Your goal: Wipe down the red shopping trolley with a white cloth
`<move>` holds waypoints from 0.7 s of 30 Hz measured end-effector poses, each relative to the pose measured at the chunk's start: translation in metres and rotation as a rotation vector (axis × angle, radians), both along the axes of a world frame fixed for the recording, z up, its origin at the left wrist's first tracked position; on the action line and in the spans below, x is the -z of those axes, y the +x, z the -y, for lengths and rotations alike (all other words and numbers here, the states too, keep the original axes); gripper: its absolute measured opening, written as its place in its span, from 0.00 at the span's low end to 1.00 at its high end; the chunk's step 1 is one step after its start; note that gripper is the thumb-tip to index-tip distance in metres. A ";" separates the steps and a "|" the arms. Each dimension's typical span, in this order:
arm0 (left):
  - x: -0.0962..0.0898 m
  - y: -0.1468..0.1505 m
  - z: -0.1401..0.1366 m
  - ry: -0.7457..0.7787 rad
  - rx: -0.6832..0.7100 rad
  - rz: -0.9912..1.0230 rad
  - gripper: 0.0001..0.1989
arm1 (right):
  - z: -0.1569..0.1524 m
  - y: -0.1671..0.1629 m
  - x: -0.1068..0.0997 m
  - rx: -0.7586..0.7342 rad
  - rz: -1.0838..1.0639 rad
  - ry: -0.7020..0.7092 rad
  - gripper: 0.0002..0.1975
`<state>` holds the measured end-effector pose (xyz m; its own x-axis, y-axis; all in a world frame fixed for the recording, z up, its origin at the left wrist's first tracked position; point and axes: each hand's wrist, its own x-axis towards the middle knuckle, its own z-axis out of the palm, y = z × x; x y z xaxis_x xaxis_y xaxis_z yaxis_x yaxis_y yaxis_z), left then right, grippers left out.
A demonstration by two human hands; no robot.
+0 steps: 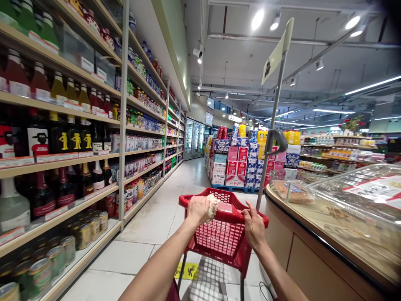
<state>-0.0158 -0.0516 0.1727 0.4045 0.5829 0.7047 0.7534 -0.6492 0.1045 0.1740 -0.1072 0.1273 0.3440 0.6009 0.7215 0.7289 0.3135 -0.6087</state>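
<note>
A red plastic shopping cart point(216, 242) stands right in front of me, its mesh basket facing away. My left hand point(198, 209) is closed over the left part of the cart's handle point(230, 216). Against its fingers sits a crumpled cream-coloured thing point(213, 207), like a bunched cloth; its exact kind is unclear. My right hand point(254, 225) grips the handle's right part, with the index finger partly raised. Little of the basket's inside shows.
Shelves of bottles and cans point(75, 154) line the left. Stacked drink cartons point(234, 163) stand ahead on the right. A counter point(300, 246) with clear covers runs close at right, beside a sign pole point(275, 108). Tiled floor point(156, 209) leads toward glass-door fridges point(193, 136).
</note>
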 end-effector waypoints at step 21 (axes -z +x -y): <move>0.027 0.033 0.015 0.184 0.148 -0.110 0.18 | -0.003 0.005 0.007 0.015 0.050 0.036 0.27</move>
<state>0.0171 -0.0669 0.1456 0.5562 0.3778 0.7402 0.6489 -0.7539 -0.1028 0.1795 -0.1046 0.1207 0.3156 0.5691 0.7593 0.7630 0.3235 -0.5596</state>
